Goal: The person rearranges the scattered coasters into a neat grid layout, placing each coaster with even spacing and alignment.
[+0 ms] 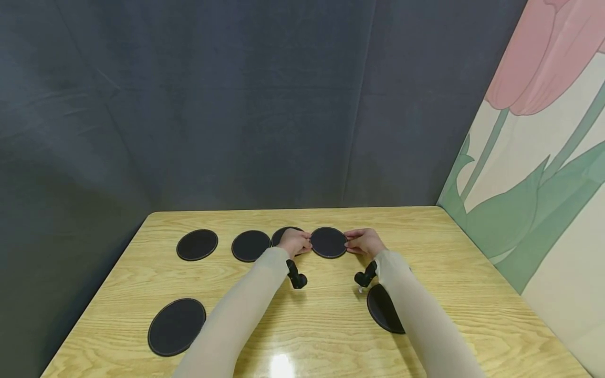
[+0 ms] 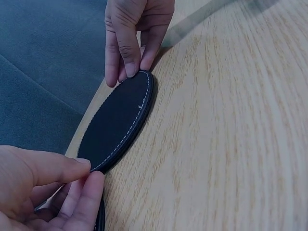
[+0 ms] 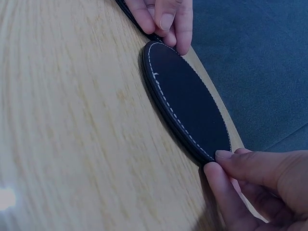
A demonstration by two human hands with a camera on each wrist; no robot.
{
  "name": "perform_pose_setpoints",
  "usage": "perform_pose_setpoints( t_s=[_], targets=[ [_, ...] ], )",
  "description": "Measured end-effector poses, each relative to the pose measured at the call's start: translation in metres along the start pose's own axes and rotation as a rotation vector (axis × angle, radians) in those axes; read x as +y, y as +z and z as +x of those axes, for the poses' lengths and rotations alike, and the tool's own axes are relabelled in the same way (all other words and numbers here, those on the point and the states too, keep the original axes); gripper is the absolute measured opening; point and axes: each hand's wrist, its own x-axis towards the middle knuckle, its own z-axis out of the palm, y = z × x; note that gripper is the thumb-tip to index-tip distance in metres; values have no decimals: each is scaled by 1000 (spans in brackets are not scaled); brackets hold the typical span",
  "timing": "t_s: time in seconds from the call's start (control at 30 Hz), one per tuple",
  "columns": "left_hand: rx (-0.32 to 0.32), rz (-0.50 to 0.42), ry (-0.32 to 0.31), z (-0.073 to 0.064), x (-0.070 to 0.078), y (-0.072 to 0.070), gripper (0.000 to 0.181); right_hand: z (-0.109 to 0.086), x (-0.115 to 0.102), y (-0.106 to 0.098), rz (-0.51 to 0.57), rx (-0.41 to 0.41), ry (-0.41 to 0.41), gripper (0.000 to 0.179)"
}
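Note:
Between my two hands is a round black coaster (image 1: 329, 242) with white stitching round its rim and a dark, layered-looking edge. My left hand (image 1: 295, 242) pinches its left edge, thumb on top and index finger at the side. On the opposite edge, my right hand (image 1: 366, 243) holds it the same way, thumb over the stitching (image 3: 180, 126). A small loose white thread (image 2: 141, 106) shows on the near rim. Just left of it lies another black coaster (image 1: 280, 236), partly hidden behind my left hand.
Two more coasters lie further left in the back row, one nearer (image 1: 251, 245) and one farther out (image 1: 197, 244). Another coaster (image 1: 177, 326) is at the front left, beside my left sleeve. My right forearm partly covers a coaster (image 1: 384, 310). A dark curtain (image 1: 255, 105) hangs behind the wooden table (image 1: 307, 325).

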Motion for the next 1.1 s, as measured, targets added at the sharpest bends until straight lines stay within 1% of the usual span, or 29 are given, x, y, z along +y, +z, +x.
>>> perform_pose_setpoints(
  t_s=[0.2,0.4,0.73,0.97,1.1],
  targets=[
    [0,-8,1,2,1,-1,46,-1,-2,0,-14,1,-3,45],
    [-16,-10,-2,2,1,-2,47,0,-2,0,-30,7,-5,45],
    [-20,-9,-7,2,-1,-3,47,-4,-2,0,2,-11,-12,46],
    [-13,-23,-4,5,-4,-3,45,-8,-3,-1,21,-15,-11,46],
    [-39,-32,-7,6,-5,-4,44,-10,-4,-2,21,-33,-18,47]
  ],
)
